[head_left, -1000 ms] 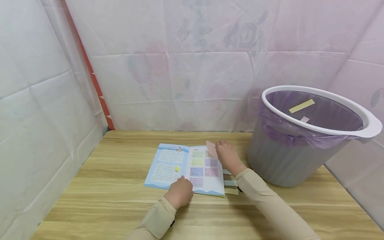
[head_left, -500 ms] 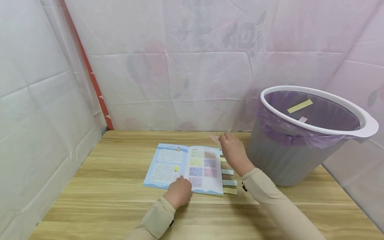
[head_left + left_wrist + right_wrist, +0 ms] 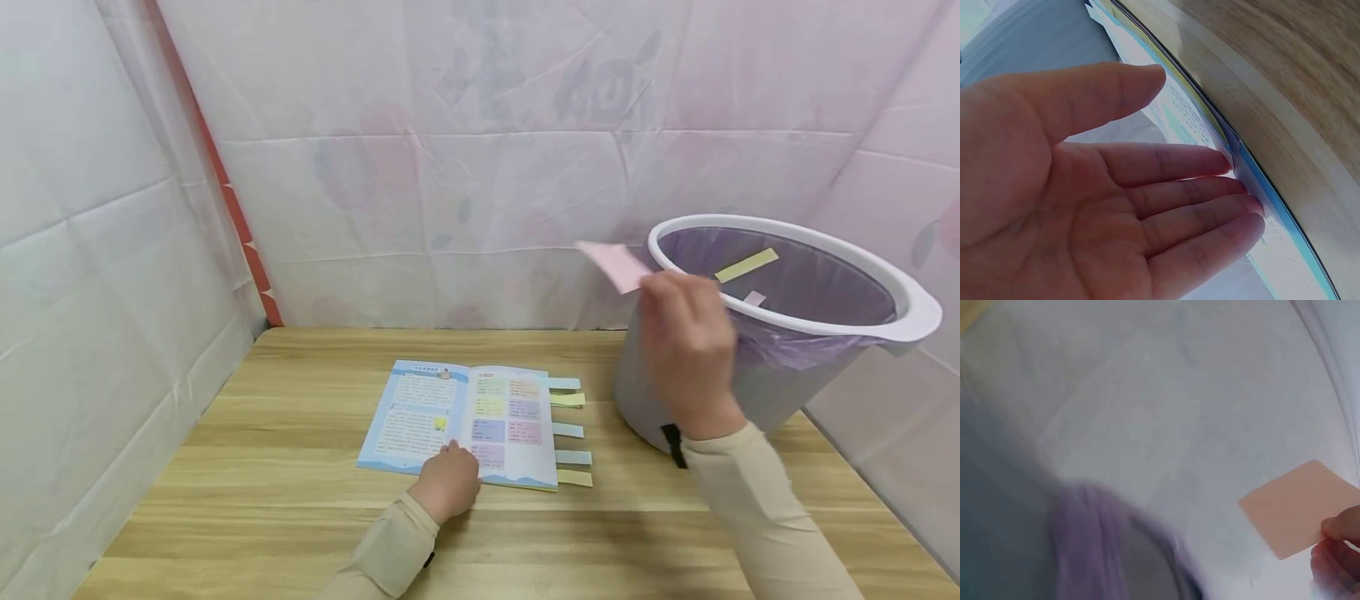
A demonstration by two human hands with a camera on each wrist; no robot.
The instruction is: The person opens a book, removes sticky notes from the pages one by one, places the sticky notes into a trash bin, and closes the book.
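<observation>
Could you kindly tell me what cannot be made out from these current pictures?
- Small print in the open book: too small in the head view.
- Inside bottom of the gray trash bin: hidden by its near side in the head view.
- Held end of the pink sticky note: covered by the right hand in the head view.
- Right hand's detail: blurred in the head view; cut off by the right wrist view's right edge.

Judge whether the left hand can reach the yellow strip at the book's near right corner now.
Probably yes: the left hand touches the book, and nothing stands between that hand and the yellow strip.
</observation>
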